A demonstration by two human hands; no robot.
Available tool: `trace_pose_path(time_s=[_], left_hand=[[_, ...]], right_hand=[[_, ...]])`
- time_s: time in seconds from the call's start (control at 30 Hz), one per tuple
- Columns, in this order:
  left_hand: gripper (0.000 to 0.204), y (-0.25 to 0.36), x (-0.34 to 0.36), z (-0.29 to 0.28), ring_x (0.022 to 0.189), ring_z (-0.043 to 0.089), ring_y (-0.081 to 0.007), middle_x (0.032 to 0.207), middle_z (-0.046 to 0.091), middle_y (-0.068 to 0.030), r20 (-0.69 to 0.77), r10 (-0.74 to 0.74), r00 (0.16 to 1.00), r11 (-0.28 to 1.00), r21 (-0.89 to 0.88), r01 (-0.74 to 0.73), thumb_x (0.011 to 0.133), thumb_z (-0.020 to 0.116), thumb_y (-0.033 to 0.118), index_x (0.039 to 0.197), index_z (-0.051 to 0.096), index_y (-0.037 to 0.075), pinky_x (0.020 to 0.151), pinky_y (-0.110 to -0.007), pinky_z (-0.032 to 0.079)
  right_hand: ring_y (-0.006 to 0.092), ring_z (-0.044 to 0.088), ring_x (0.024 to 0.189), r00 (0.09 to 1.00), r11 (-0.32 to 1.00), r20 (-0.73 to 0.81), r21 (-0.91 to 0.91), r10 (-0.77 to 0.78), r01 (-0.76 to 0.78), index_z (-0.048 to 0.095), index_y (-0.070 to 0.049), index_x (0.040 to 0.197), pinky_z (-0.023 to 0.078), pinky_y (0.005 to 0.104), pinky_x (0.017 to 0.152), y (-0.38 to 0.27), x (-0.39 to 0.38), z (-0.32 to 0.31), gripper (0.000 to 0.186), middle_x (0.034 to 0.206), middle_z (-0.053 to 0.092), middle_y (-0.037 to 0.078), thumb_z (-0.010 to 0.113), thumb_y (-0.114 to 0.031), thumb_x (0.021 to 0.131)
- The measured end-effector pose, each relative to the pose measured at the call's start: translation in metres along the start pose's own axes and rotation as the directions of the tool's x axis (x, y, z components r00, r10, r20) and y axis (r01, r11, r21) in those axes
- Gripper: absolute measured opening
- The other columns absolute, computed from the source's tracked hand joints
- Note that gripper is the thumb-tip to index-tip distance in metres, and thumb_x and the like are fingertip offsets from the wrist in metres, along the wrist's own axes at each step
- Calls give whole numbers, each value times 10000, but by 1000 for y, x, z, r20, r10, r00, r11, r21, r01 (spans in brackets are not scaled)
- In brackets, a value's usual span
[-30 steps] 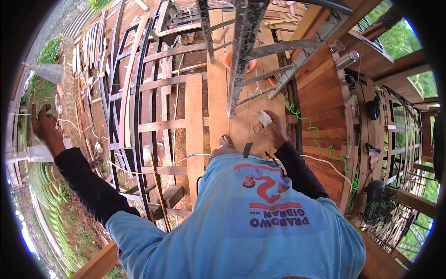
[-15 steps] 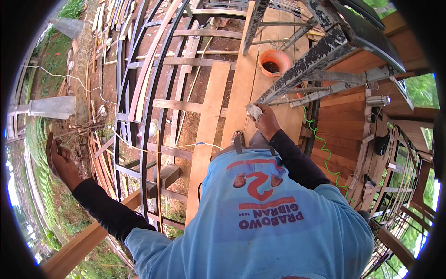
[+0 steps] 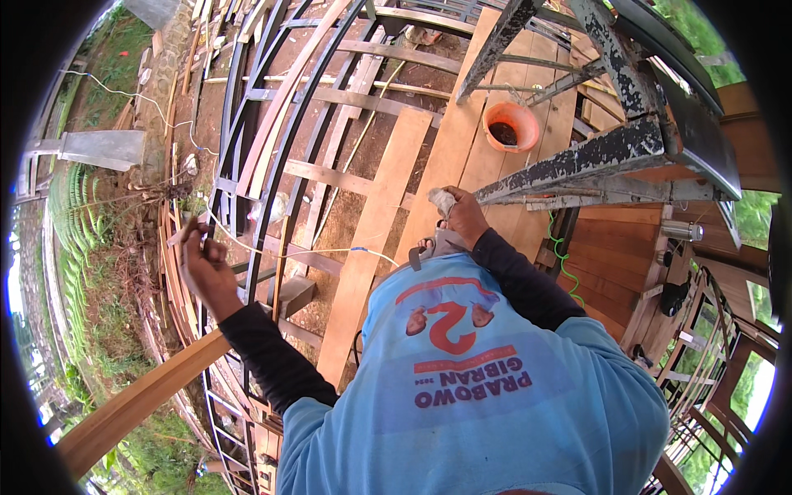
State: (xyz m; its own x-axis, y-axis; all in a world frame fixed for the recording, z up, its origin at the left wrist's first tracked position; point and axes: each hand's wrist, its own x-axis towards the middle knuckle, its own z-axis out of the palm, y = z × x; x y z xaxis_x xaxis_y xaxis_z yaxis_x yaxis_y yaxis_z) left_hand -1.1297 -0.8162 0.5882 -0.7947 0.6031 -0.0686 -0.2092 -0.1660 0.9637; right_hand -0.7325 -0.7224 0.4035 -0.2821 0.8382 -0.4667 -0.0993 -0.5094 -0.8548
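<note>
My right hand (image 3: 467, 219) is closed round a crumpled greyish-white rag (image 3: 443, 200), over the wooden planks (image 3: 462, 175) by my feet. Out to the left, my left hand (image 3: 208, 268) is raised with its fingers loosely bent and apart; it is slightly blurred and I see nothing held in it. Behind that hand lie the dark metal frame bars (image 3: 262, 198) and narrow wooden strips. An orange bucket (image 3: 528, 124) with dark contents stands on the planks beyond my right hand.
A paint-flecked black metal stand (image 3: 577, 165) rises at the right, close to my right hand. A pale cable (image 3: 309, 249) crosses the frame toward my waist. Gaps between the frame members show ground below. A green coiled hose (image 3: 559, 247) hangs at right; a timber beam (image 3: 148, 400) juts out lower left.
My left hand has moved right and down, nearer my body, its fingers more bent. My right hand still grips the rag. The view has shifted a little.
</note>
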Motion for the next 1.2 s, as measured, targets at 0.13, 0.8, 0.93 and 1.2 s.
trace_pose_path(time_s=[0.13, 0.8, 0.93, 1.2], left_hand=[[221, -41, -17, 43, 497, 429, -76, 863, 632, -84, 23, -150, 988, 985, -80, 152, 923, 506, 6, 1095, 641, -25, 449, -232, 338], [185, -89, 89, 185, 498, 450, -74, 843, 641, -74, 229, -186, 955, 982, 32, 184, 909, 551, 22, 1073, 628, -15, 468, -226, 356], [191, -91, 149, 210, 500, 451, -61, 865, 643, -81, 293, -206, 934, 978, 27, 207, 923, 544, 38, 1087, 628, -16, 470, -207, 365], [301, -62, 272, 233, 670, 580, -137, 1037, 660, -137, 401, -167, 901, 969, -103, 226, 956, 448, 23, 1229, 556, -41, 626, -272, 494]], right_hand=[[63, 437, 630, 996, 947, 83, -316, -27, 52, 685, -10, 924, 381, 261, 569, -12, 15, -9, 309, 665, 519, -19, 646, -317, 944], [19, 404, 519, 987, 997, -158, 71, 40, -29, 664, -60, 1051, 293, 208, 422, -64, 109, -44, 143, 718, 502, -63, 602, -120, 936], [28, 430, 554, 953, 990, -282, 113, 115, -86, 672, -54, 1042, 315, 212, 470, -64, 147, -29, 159, 744, 539, -50, 571, -101, 929], [30, 425, 551, 887, 994, -462, 99, -3, 54, 674, -52, 1055, 294, 213, 460, -122, 229, 3, 205, 735, 541, -46, 536, -64, 904]])
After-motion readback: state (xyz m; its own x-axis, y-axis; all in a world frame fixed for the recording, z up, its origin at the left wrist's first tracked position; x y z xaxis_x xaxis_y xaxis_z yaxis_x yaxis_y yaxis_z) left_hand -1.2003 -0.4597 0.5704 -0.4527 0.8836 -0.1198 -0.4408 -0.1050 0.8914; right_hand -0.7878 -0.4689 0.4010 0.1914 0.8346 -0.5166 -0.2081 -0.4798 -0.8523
